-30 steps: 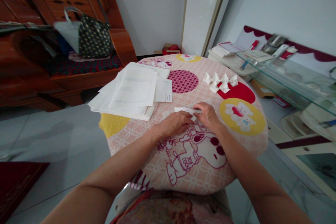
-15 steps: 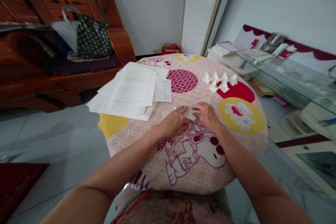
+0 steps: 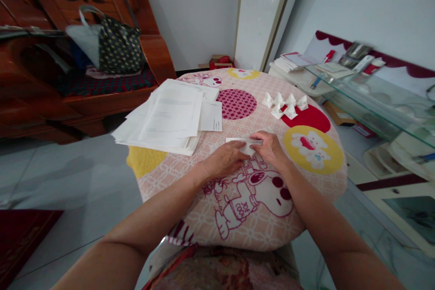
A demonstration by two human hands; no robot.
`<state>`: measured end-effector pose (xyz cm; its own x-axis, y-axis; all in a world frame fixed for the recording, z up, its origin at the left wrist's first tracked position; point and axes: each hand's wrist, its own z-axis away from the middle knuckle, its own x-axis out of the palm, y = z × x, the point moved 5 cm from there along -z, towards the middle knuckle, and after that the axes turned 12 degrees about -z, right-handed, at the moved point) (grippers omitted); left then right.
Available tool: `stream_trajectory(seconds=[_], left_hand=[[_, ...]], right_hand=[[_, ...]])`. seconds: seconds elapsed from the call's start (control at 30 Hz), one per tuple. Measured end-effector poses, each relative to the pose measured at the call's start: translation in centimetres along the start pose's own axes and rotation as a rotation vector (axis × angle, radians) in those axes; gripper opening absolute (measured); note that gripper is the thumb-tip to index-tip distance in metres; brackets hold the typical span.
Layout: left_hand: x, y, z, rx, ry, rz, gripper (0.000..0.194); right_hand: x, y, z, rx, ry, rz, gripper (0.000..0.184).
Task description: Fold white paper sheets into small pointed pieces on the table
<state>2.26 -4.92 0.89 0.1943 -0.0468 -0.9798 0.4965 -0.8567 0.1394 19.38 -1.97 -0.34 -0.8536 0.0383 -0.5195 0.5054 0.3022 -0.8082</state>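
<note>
A small folded strip of white paper (image 3: 242,142) lies on the pink cartoon-print cloth (image 3: 244,208) of the round table. My left hand (image 3: 227,160) rests on its near edge, fingers curled down onto it. From the right, my right hand (image 3: 270,148) pinches the strip's right end. Both hands meet over the paper at the table's middle. Several small folded white paper pieces (image 3: 284,105) sit in a cluster beyond my right hand.
A stack of white sheets (image 3: 169,118) covers the table's left side. A wooden bench (image 3: 84,77) with a dark patterned bag (image 3: 117,45) stands at left. To the right a glass shelf (image 3: 374,95) holds books and odds. A white cabinet (image 3: 260,13) stands behind.
My fingers have shifted slightly on the paper strip, which now lies flatter and shows more of its left end. The arms have barely moved.
</note>
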Motion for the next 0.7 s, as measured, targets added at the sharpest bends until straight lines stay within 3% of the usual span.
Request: stream_trajectory(seconds=[0.33,0.47,0.57,0.63,0.7], left_hand=[[0.0,-0.2,-0.2,-0.025,0.071,0.089,0.023],[-0.7,-2.1,-0.2,-0.259,0.343,0.197,0.030],[-1.2,-4.1,0.3,-0.515,0.573,0.356,0.059],[-0.7,-5.1,0.4,-0.627,0.569,0.576,0.068],[0.4,-5.4,0.0,-0.645,0.416,0.856,0.053]], right_hand=[[-0.7,1.3,0.5,0.418,0.111,-0.458,0.031],[-1.0,0.8,0.5,0.425,0.227,-0.628,0.026],[-1.2,0.3,0.4,0.400,0.288,-0.723,0.027],[-1.1,-0.1,0.3,0.374,0.299,-0.764,0.028],[-0.9,-0.3,0.2,0.343,0.295,-0.780,0.029]])
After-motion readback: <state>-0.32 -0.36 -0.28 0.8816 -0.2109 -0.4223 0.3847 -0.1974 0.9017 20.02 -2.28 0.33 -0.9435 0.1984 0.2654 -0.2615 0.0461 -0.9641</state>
